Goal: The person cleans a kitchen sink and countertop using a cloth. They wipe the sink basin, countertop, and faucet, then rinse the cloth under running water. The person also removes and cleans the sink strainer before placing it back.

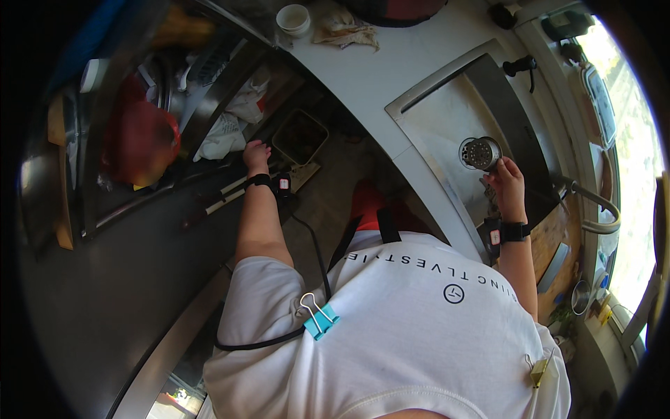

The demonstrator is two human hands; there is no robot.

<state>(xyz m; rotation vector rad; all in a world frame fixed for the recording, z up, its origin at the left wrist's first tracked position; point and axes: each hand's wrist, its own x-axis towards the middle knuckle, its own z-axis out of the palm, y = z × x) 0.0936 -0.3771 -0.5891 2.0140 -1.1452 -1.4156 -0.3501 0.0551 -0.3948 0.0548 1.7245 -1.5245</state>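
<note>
My right hand (511,183) is closed on the rim of a round metal sink strainer (480,153) with a perforated face. It holds the strainer above the steel sink (447,106). My left hand (257,155) hangs lower on the left, with its fingers loosely apart and nothing visible in them. Beside that hand are a dark rectangular bin (301,136) and a white plastic bag (225,137). A black band with a small device sits on each wrist.
A pale counter (363,73) borders the sink, with white bowls (293,19) and a crumpled cloth (345,29) on it. At the right are a curved faucet (600,225) and a wooden board (562,258). An open drawer at left holds a red bag (143,136).
</note>
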